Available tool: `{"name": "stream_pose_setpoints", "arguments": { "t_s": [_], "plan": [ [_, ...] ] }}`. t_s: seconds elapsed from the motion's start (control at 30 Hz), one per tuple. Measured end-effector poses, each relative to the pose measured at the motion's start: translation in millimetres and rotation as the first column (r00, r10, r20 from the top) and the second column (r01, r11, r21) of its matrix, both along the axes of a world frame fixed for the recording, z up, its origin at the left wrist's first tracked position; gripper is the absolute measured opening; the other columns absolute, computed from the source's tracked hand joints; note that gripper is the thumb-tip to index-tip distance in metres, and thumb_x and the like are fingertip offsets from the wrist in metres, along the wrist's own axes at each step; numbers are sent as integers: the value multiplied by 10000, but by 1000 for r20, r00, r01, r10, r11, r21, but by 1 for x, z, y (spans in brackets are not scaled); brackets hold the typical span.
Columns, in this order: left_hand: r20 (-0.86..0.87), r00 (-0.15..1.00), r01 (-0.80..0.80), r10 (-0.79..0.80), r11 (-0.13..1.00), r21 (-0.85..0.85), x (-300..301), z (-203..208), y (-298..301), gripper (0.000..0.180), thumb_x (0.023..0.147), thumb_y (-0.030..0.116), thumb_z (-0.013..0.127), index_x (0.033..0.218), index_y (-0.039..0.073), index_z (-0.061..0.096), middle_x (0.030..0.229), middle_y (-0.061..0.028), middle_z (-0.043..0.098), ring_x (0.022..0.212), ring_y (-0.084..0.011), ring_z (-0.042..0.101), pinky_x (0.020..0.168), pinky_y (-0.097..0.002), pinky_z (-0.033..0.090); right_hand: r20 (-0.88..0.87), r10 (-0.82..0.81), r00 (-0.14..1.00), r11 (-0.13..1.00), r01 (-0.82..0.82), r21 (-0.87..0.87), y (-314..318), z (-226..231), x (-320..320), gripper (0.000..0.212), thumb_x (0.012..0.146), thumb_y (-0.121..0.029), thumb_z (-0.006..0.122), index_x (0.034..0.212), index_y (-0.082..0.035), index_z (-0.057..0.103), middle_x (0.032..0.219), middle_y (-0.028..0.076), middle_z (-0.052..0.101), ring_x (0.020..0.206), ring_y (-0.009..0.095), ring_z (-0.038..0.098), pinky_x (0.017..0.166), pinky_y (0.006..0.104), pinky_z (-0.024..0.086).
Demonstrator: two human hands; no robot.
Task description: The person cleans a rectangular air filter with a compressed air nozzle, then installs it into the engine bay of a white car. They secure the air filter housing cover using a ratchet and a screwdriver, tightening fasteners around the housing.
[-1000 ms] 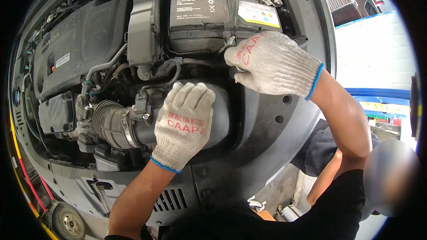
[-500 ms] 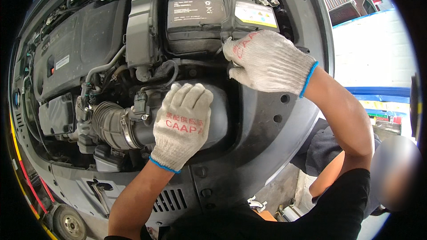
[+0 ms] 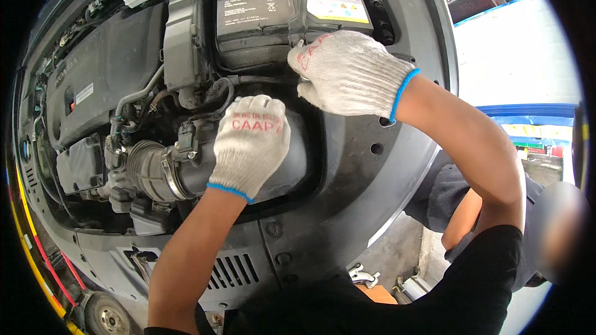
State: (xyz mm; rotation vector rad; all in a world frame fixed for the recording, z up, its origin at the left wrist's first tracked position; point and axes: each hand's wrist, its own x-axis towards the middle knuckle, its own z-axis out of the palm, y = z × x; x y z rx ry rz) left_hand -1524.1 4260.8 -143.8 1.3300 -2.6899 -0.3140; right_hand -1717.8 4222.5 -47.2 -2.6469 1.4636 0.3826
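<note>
Both my hands wear white knit gloves with blue cuffs, over a car's engine bay. My left hand [image 3: 251,144] is closed, knuckles up, over the far side of the smooth black air intake housing [image 3: 292,155]. Its fingertips point down out of sight, so what they hold is hidden. At the near side of the car battery [image 3: 257,15], my right hand [image 3: 347,74] is curled closed with thumb and fingers together. It is by the lower end of the black strap [image 3: 300,9] that crosses the battery; what it grips cannot be made out.
A ribbed intake hose [image 3: 149,167] with a metal clamp joins the housing on the left. Beyond it lies the black engine cover [image 3: 102,68]. The grey front panel [image 3: 347,223] curves along the near side. Another person [image 3: 459,211] is close by on the right.
The view has shifted slightly. My left hand has moved farther forward, and its stretched fingers have bent down out of sight. My right hand stays closed at the battery's near side.
</note>
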Motion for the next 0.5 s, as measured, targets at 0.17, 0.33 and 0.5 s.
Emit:
{"name": "stream_pose_setpoints", "arguments": {
  "t_s": [0.17,0.33,0.5],
  "plan": [
    [-48,999,7,-2,994,112,-8,-6,-20,233,991,220,555,1033,39,697,1043,-161,713,995,-336,705,925,-479,561,49,160,986,987,-160,-7,0,-1,-1,184,900,-203,688,988,-43,710,850,180,733,852,363,746,750,471,603],
    [-355,908,323,-220,909,262,-42,-41,-48,286,862,230,579,946,-19,692,916,-228,745,818,-373,732,777,-478,582,-187,283,941,948,-303,-93,17,14,-6,96,899,-144,660,911,-121,753,850,81,730,873,264,731,805,396,573],
    [-209,922,-27,327,593,805,-33,-36,-61,103,858,188,662,875,89,685,622,-56,604,513,-172,541,489,-322,419,-206,465,861,828,-506,-243,2,-1,6,132,884,-140,654,772,-116,720,853,68,726,881,228,721,817,360,566]
  ]
}}
